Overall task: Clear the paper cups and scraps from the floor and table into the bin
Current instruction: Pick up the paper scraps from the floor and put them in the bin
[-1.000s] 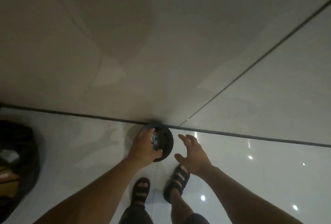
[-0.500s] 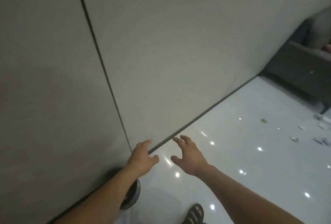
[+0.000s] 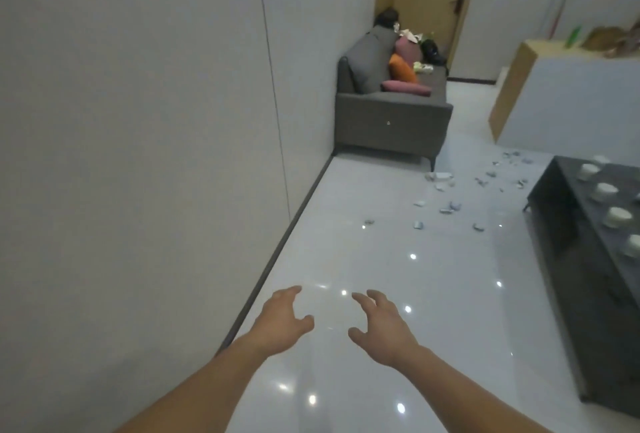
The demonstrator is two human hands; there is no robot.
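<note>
Far down the floor [image 3: 381,259], scraps [image 3: 446,207] lie near a corner of the desk [image 3: 609,328]; cups [image 3: 604,190] stand on it. Left hand [image 3: 280,323] and right hand [image 3: 384,328] hold nothing, fingers wide. Tiny scraps could get missed; cups could tip.

Home living room, grey sofa [image 3: 391,114] with cushions [image 3: 401,69], dark low table [image 3: 595,225]

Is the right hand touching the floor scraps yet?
Apart. Head view: glossy white floor lies between the empty right hand and the pale torn paper scraps.
</note>
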